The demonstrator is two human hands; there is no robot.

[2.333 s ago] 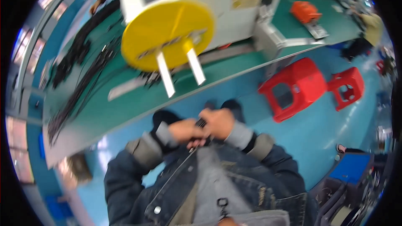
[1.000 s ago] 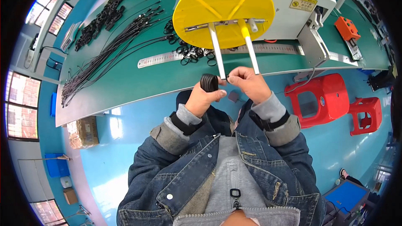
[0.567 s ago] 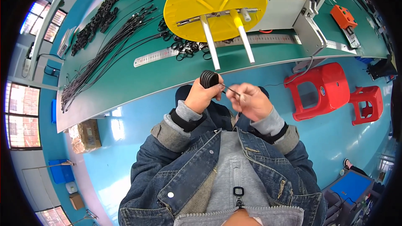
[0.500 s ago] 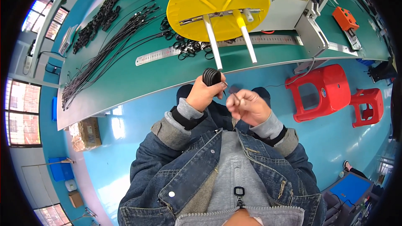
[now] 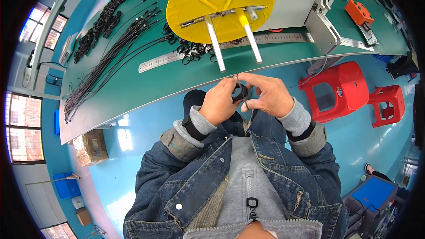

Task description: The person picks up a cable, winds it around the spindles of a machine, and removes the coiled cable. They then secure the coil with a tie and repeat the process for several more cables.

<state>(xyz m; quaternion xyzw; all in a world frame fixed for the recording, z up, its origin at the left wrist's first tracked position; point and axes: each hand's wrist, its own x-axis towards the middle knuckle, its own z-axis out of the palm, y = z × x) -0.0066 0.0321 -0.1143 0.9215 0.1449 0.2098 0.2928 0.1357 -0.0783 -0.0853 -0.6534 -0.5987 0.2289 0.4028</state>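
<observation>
Just past the table's front edge, my left hand [image 5: 218, 102] is closed around a small coil of black cable [image 5: 241, 93], mostly hidden by its fingers. My right hand [image 5: 273, 94] is beside it, thumb and fingers curved around the coil's right side. A thin dark strand [image 5: 245, 96], which looks like a cable end or a tie, runs between the right thumb and fingertips. Just beyond both hands, two light rods [image 5: 215, 46] stick out from a yellow disc [image 5: 199, 0] on a white machine [image 5: 287, 11].
The green table [image 5: 177, 79] carries a steel ruler [image 5: 159, 61], small black loops [image 5: 193, 53] and a bundle of straight dark cables [image 5: 104, 57]. Black coils [image 5: 104, 24] lie farther back. An orange tool [image 5: 359, 12] sits at the right. Red stools [image 5: 349, 90] and a cardboard box [image 5: 92, 147] stand below.
My right hand has moved up from below the coil to its right side, its pinch widened into a curve. The coil has turned and dropped slightly, and the view has shifted a little.
</observation>
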